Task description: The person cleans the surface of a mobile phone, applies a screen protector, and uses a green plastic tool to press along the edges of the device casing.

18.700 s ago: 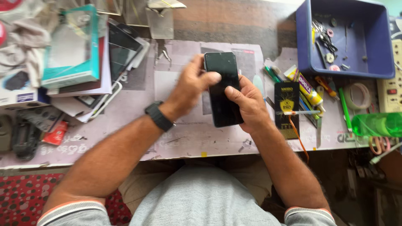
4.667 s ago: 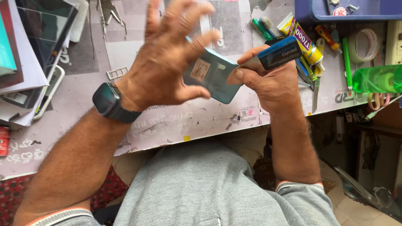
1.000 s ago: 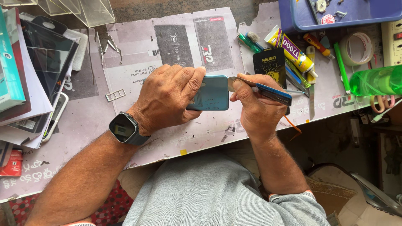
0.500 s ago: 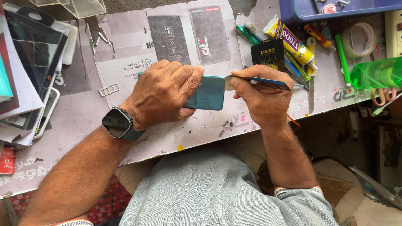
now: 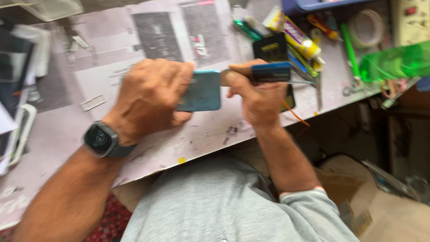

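My left hand [image 5: 150, 96] grips a teal-backed phone [image 5: 202, 89] just above the pale work mat [image 5: 134, 36], its fingers wrapped over most of the back. Against the phone's right edge, my right hand [image 5: 254, 96] holds a thin blue-handled tool [image 5: 271, 71] that points left at the edge. A dark watch [image 5: 99, 139] sits on my left wrist. The frame is blurred by motion.
Behind my right hand lie a black flat pack [image 5: 270, 47], a yellow tube [image 5: 295, 36], screwdrivers and a green pen [image 5: 350, 49]. A tape roll [image 5: 367, 29], a green plastic piece [image 5: 394, 60] and a blue tray [image 5: 313, 4] stand at the back right. Phone parts [image 5: 18, 125] pile at the left.
The view has shifted and blurred. Both hands stay on the phone and the tool, with the tool still at the phone's right edge.
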